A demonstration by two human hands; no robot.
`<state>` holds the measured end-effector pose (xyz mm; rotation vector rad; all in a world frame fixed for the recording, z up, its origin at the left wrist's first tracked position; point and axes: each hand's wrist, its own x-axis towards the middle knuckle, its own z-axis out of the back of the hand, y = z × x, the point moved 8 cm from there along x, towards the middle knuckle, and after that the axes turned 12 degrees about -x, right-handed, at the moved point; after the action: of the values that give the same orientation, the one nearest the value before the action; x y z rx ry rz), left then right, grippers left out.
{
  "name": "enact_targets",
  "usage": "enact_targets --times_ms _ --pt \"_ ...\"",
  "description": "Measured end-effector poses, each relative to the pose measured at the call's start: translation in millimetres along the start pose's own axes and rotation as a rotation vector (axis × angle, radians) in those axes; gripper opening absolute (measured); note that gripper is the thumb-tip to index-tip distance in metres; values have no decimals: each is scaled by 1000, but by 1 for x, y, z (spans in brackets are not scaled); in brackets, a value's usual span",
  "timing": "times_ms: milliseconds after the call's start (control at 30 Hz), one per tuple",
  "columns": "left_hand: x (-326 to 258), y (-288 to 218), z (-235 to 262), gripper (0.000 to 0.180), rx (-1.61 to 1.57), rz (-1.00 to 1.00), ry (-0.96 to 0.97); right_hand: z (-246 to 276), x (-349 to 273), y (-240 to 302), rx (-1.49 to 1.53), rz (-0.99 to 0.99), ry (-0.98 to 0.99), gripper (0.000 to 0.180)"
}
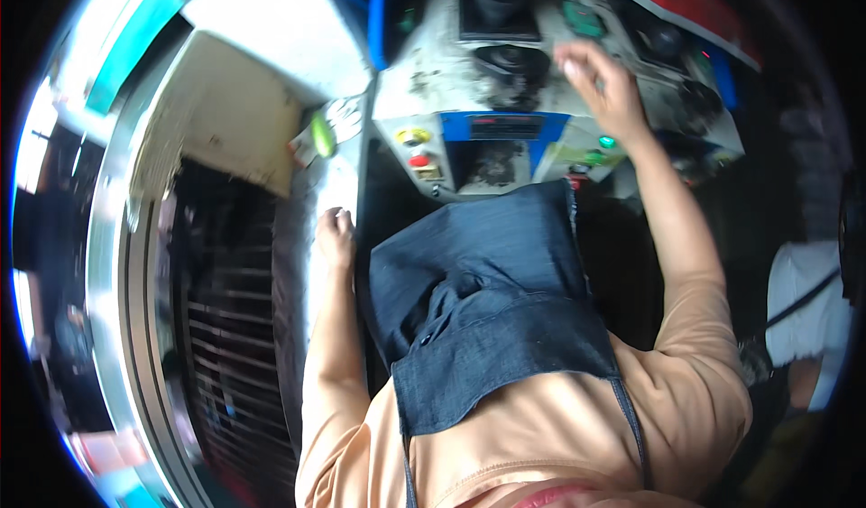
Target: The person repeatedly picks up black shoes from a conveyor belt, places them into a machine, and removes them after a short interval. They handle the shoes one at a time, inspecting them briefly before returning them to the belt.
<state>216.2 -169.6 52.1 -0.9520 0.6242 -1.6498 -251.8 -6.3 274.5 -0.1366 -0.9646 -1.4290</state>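
Note:
My right hand (pixel 610 93) is raised over the right half of a worn, pale machine (pixel 424 88) with blue trim. Its fingers are bent but apart, with nothing visible between them; motion blurs it a little. Left of its fingertips is a dark, round machine part (pixel 511 60), and a green piece (pixel 585 21) lies beyond. Lower down on the left, my left hand (pixel 336 235) is at a bright, narrow work surface (pixel 330 181), its fingers curled together. Whatever those fingers may hold is hidden.
Yellow and red buttons (pixel 419 160) and a green button (pixel 606 142) sit on the machine front. A light-green object (pixel 322 135) lies beside a pale box-like block (pixel 216 111). Dark rack bars (pixel 234 346) stand at left. Someone in white (pixel 803 291) is at far right.

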Motion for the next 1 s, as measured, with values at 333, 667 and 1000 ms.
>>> enact_targets --times_ms 333,667,1000 --pt "19 -123 -153 31 -1 -352 512 -53 -176 -112 -236 -481 133 17" --pt "11 -119 -140 28 -51 -238 575 -51 -174 -110 -193 -609 302 20" --pt "-12 -21 -21 32 397 -262 66 104 -97 -74 308 -469 38 24"
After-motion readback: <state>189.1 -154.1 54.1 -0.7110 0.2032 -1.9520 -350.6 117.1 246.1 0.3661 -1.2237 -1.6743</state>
